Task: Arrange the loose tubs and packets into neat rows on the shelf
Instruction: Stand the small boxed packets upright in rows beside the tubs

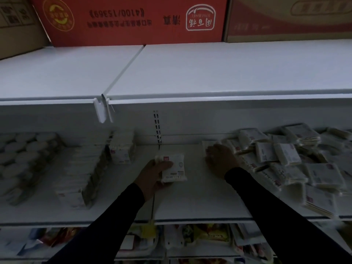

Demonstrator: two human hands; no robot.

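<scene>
White shelf [190, 202], lit dimly; red carton [133, 20] is stored on the board above; loose heap of white packets [297, 164] is spread over the shelf's right part; ranked tubs [22, 155] and stacked packets [82, 168] are kept at left; one packet [174, 167] is gripped by the left hand [154, 176], thumb across its face, at mid-shelf; the right hand [221, 161] is laid on the heap's edge, its grasp cannot be told.

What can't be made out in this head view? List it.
- Right hand: its fingers are hidden behind its back; grip unclear.
- Loose heap of white plastic packets: cut off by the right edge.
- White packet in the left hand: label print too small and dim.
</scene>
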